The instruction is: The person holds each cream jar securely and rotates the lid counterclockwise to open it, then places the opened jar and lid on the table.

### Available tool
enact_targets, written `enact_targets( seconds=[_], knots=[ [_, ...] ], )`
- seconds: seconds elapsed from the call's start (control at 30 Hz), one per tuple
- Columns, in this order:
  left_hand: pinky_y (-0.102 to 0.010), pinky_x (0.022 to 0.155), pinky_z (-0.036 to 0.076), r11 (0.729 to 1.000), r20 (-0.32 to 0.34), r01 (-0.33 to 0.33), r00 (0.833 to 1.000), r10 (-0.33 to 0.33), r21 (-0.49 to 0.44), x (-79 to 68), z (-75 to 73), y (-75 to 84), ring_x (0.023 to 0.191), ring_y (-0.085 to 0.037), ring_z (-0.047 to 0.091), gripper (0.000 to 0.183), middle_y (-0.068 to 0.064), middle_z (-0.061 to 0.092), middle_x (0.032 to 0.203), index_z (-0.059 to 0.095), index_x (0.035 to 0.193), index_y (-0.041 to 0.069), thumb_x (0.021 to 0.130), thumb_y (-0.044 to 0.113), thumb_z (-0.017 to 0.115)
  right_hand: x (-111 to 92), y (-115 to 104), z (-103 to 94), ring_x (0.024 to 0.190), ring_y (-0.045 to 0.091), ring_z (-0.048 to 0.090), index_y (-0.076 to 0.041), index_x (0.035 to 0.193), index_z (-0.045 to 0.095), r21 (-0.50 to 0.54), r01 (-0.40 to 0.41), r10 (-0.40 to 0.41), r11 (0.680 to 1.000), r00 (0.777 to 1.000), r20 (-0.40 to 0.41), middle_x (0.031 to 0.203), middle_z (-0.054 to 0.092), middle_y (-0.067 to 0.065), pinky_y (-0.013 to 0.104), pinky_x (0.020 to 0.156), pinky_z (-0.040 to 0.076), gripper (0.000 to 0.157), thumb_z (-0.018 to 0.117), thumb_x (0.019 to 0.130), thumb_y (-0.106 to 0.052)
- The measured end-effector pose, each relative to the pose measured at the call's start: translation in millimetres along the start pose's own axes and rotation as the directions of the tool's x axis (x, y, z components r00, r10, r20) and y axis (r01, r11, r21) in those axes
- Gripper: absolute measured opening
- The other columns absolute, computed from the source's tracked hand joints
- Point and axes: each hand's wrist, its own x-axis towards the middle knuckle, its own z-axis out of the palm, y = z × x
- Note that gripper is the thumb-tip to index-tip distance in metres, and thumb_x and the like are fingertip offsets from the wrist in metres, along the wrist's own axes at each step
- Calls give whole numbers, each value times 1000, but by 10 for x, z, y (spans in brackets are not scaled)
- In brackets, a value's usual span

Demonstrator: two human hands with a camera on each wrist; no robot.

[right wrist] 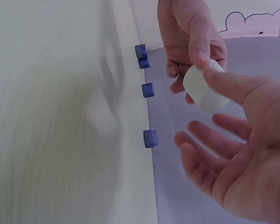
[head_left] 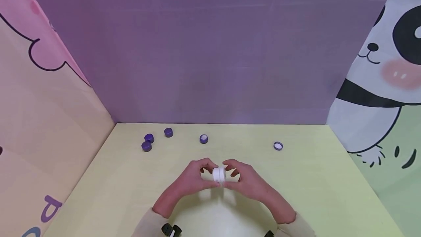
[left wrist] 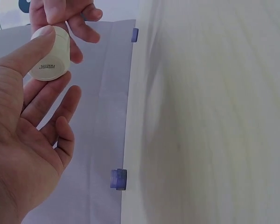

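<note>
A small white round jar [head_left: 219, 174] is held on its side above the table, between both hands. My left hand [head_left: 195, 176] pinches its left end with thumb and fingers. My right hand [head_left: 248, 179] grips the right end, its thumb below and forefinger above in the head view. A seam runs round the jar's middle. In the left wrist view, dark printed letters show on the end of the jar [left wrist: 51, 56]. The right wrist view shows the right thumb against the jar [right wrist: 200, 86], with the other fingers spread below it.
Purple round caps lie toward the table's back: a touching pair [head_left: 146, 146] at left, another cap [head_left: 169, 132] beside them, one with a white top [head_left: 204, 139] near the middle, and a white-centred one [head_left: 278, 146] at right. A purple backdrop [head_left: 210, 54] stands behind.
</note>
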Motion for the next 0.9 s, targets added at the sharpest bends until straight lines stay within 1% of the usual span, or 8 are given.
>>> enact_targets(
  seconds=[0.1, 0.23, 0.37, 0.47, 0.53, 0.67, 0.77, 0.9],
  knots=[
    [-45, 78, 44, 1000, 0, 2, 1000, -2, -14, -1, 16, 5, 90, -19, 61, 35, 14, 64, 91, 66, 101, 23, 72, 25, 87, -20, -1, 3, 93, 20, 60, -6, 133, 50, -20, -53, 53, 998, 999, 2, 115, 61, 3, 33, 71, 51, 57, 71, 89, -36],
    [-46, 78, 44, 1000, 3, 3, 1000, -3, -13, -10, 45, -11, 91, -20, 61, 34, 13, 65, 92, 66, 100, 23, 73, 27, 87, -10, 1, 10, 85, 16, 61, -2, 127, 54, -51, -105, 105, 993, 994, -10, 111, 63, 3, 36, 72, 50, 52, 56, 97, -44],
    [-44, 78, 44, 1000, 8, 5, 1000, -5, -5, -7, 64, -29, 91, -19, 61, 34, 13, 65, 92, 66, 100, 23, 73, 28, 87, 7, 9, 12, 77, 12, 58, -9, 110, 65, -144, -153, 150, 978, 988, -34, 95, 65, -4, 34, 70, 47, 47, 42, 101, -49],
    [-42, 78, 43, 1000, 7, 10, 1000, -10, -6, -2, 64, -14, 91, -19, 61, 35, 14, 65, 93, 67, 101, 23, 73, 27, 87, 19, 8, 15, 70, 11, 54, -14, 91, 69, -216, -181, 175, 960, 984, -43, 78, 61, -8, 33, 65, 45, 55, 34, 102, -55],
    [-42, 79, 43, 1000, 7, 16, 1000, -16, -12, -1, 61, 3, 92, -20, 61, 36, 14, 65, 93, 66, 101, 23, 72, 26, 87, 25, 3, 21, 63, 12, 51, -13, 82, 68, -234, -197, 194, 952, 980, -37, 68, 56, -7, 32, 60, 42, 62, 30, 101, -58],
    [-47, 80, 43, 999, 19, 21, 1000, -20, -41, -9, 66, 16, 94, -24, 61, 37, 12, 65, 95, 67, 103, 21, 73, 23, 87, 21, -15, 44, 55, 11, 45, -12, 77, 65, -220, -223, 226, 950, 974, -9, 61, 50, -6, 30, 52, 38, 62, 33, 99, -61],
    [-46, 80, 43, 999, 24, 20, 1000, -19, -47, -16, 79, 0, 94, -24, 61, 37, 12, 65, 97, 67, 105, 20, 74, 22, 87, 18, -26, 57, 54, 11, 43, -12, 77, 64, -209, -225, 230, 952, 973, -1, 60, 47, -5, 29, 51, 36, 59, 38, 98, -60],
    [-42, 79, 43, 999, 22, 21, 1000, -21, -31, -26, 94, -26, 93, -21, 61, 36, 14, 65, 97, 66, 104, 22, 74, 24, 86, 12, -20, 60, 61, 11, 49, -15, 84, 67, -186, -197, 201, 963, 980, 0, 68, 55, -8, 30, 56, 40, 49, 46, 96, -58]
  ],
)
